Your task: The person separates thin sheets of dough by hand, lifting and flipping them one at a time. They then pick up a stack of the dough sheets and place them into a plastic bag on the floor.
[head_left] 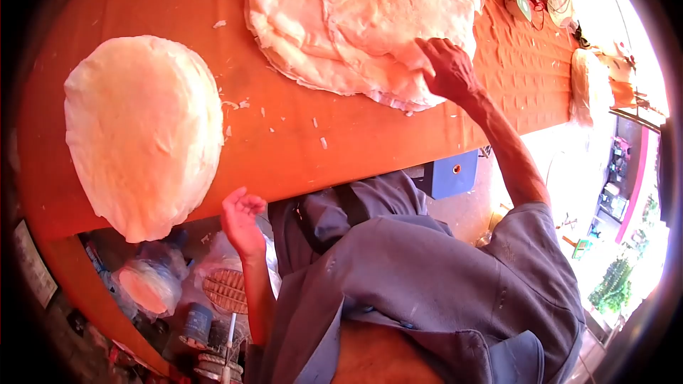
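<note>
Right hand (449, 71): fingers on big pale stack's (377, 21) near right edge; can't tell if pinching. Stack spreads left and away across orange table (284, 149). Left hand (244, 220): loosely curled, empty, nearer oval pad (142, 128), long axis running near-to-far.

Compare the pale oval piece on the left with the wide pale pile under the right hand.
The oval piece is smaller than the wide pile. The oval piece overhangs the near edge of the table; the wide pile lies back from it. The right hand is on the wide pile; neither hand touches the oval piece. Both are pale with rounded outlines.
</note>
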Demonstrator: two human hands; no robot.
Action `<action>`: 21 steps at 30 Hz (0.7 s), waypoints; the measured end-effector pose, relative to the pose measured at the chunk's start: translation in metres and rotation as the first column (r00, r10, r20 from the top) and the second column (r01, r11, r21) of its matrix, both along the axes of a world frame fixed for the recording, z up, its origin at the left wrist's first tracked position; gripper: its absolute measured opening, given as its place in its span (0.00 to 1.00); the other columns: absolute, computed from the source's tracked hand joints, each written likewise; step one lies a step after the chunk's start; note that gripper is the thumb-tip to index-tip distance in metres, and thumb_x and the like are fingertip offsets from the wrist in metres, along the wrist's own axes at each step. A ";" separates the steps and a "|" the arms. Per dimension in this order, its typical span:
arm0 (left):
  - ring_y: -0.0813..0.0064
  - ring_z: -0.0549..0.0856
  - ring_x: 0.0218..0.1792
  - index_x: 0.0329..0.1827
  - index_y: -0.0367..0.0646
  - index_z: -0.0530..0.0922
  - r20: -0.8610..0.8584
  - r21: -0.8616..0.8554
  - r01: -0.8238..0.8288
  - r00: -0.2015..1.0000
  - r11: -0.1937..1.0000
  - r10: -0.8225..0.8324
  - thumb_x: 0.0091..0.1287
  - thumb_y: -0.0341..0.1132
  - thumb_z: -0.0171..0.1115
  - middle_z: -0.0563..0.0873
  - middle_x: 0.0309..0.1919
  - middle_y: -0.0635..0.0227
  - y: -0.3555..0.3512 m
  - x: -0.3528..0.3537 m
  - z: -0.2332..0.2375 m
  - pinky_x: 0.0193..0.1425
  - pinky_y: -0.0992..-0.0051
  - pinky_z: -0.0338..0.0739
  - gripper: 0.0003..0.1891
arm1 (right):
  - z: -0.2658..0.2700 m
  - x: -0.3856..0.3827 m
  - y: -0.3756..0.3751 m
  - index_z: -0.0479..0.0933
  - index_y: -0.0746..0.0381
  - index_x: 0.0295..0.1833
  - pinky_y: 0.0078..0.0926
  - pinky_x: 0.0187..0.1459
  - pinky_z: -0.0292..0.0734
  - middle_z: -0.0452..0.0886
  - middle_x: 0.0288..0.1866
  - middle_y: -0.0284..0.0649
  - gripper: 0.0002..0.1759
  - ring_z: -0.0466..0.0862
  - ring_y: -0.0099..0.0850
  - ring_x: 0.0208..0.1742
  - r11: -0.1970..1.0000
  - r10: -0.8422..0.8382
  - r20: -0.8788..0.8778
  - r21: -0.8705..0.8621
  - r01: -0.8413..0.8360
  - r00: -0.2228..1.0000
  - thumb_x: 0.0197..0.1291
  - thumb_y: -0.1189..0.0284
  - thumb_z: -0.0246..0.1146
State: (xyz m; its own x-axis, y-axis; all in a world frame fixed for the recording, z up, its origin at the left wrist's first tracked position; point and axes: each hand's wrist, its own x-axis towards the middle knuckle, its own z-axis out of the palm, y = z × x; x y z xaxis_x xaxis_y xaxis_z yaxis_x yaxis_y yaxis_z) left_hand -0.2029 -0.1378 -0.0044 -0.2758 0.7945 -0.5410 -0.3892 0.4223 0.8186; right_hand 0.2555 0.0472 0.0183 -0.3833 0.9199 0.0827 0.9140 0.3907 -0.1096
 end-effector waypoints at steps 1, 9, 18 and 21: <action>0.71 0.83 0.36 0.54 0.37 0.75 0.005 0.037 0.064 0.998 0.997 -0.064 0.77 0.49 0.42 0.84 0.34 0.62 0.009 0.015 0.005 0.45 0.73 0.75 0.23 | 0.000 -0.002 -0.002 0.74 0.63 0.61 0.40 0.47 0.78 0.80 0.48 0.46 0.32 0.80 0.44 0.49 0.998 0.058 -0.088 0.038 -0.055 0.994 0.44 0.78 0.65; 0.74 0.83 0.38 0.55 0.37 0.75 -0.010 0.161 0.295 0.955 0.942 -0.297 0.79 0.47 0.40 0.84 0.37 0.63 0.075 0.112 0.016 0.45 0.75 0.75 0.22 | -0.013 0.060 0.042 0.81 0.57 0.44 0.39 0.33 0.78 0.83 0.34 0.39 0.15 0.83 0.39 0.36 0.991 0.073 -0.117 0.123 -0.058 0.990 0.48 0.77 0.62; 0.75 0.85 0.37 0.53 0.35 0.76 -0.001 0.057 0.406 0.914 0.912 -0.406 0.74 0.37 0.55 0.85 0.39 0.63 0.145 0.207 0.012 0.41 0.77 0.79 0.13 | 0.070 0.035 0.033 0.81 0.56 0.41 0.36 0.38 0.81 0.84 0.36 0.37 0.14 0.84 0.38 0.37 0.982 0.054 -0.058 0.185 -0.042 0.997 0.50 0.81 0.57; 0.71 0.86 0.40 0.55 0.33 0.74 0.242 -0.001 0.420 0.881 0.908 -0.407 0.74 0.36 0.55 0.84 0.43 0.60 0.155 0.218 0.006 0.43 0.74 0.81 0.15 | -0.012 0.027 0.003 0.77 0.63 0.34 0.41 0.37 0.79 0.80 0.33 0.48 0.05 0.82 0.46 0.38 0.995 0.029 -0.025 -0.092 -0.032 0.999 0.48 0.79 0.60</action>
